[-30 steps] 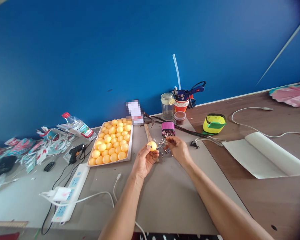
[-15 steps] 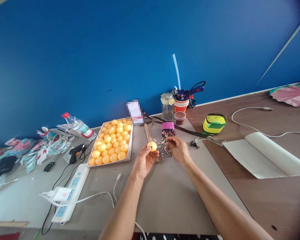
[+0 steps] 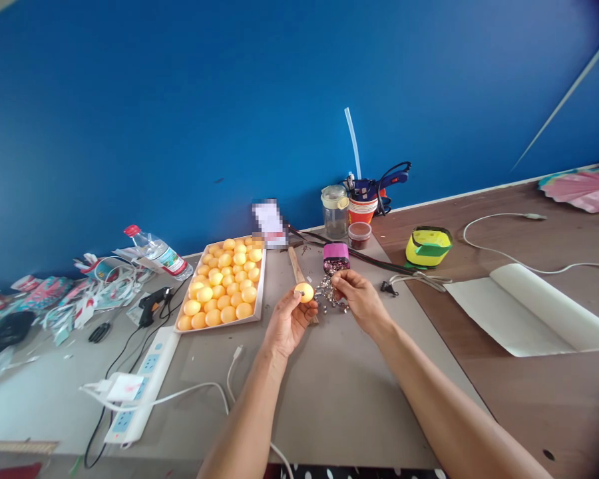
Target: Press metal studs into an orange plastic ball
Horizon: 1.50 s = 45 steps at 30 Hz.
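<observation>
My left hand (image 3: 287, 320) pinches an orange ball (image 3: 304, 291) between thumb and fingertips, held just above the grey mat. My right hand (image 3: 359, 297) hovers over a pile of small silver metal pieces (image 3: 326, 293), its fingertips pinched together over them; what they hold is too small to name. A pink tin (image 3: 335, 257) lying on its side spills those pieces. A white tray (image 3: 257, 290) filled with several more orange balls lies to the left of my hands.
A wooden stick (image 3: 297, 269) lies behind the ball. A jar (image 3: 335, 212), paper cup of tools (image 3: 362, 205), small tub (image 3: 359, 234) and yellow tape measure (image 3: 428, 245) stand behind. A glue gun (image 3: 152, 303), power strip (image 3: 138, 382), bottle (image 3: 158, 253) and cables are left; a paper roll (image 3: 529, 309) right.
My right hand has shifted slightly over the silver pieces, fingertips drawing together. The left hand and ball stay where they were.
</observation>
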Tool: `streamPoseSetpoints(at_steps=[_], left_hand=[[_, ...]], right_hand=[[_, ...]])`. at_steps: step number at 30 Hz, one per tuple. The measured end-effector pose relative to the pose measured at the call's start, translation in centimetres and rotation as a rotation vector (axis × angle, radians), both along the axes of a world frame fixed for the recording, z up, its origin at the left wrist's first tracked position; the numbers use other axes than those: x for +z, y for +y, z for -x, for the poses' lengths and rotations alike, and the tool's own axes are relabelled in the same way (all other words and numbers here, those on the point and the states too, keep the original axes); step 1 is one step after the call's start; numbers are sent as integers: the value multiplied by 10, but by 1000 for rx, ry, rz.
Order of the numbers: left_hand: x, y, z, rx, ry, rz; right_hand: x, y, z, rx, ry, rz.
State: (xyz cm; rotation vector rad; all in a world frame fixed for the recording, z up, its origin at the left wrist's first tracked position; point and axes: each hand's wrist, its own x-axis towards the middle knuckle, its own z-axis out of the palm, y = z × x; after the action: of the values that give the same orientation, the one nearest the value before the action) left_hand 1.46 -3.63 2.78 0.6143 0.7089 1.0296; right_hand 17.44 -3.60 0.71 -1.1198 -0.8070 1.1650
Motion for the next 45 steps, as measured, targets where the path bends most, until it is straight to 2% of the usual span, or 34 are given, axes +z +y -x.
streamPoseSetpoints(at_steps=[4,7,12,18,22,28,38,45], left_hand=[[1,0,0,3,-3,4],[2,-1,-1,4,-2,6],[1,-1,0,5,3,3],[1,0,0,0,-1,8],[2,-1,0,-2,1,11],[3,-1,-1,-2,7,-1],[3,-1,0,0,-10,19],[2,-1,-1,-1,-10,11]], right_hand=[[4,1,-1,11,204,-13],[7,0,-1,17,252,-5],[5,0,-1,-23,233,5],[1,0,0,-39,57,-15],[3,-1,0,-20,121,-1],[10,-3,-3,103,353,22],[13,-6,-4,217,523,40],[9,-7,-4,306,564,-14]])
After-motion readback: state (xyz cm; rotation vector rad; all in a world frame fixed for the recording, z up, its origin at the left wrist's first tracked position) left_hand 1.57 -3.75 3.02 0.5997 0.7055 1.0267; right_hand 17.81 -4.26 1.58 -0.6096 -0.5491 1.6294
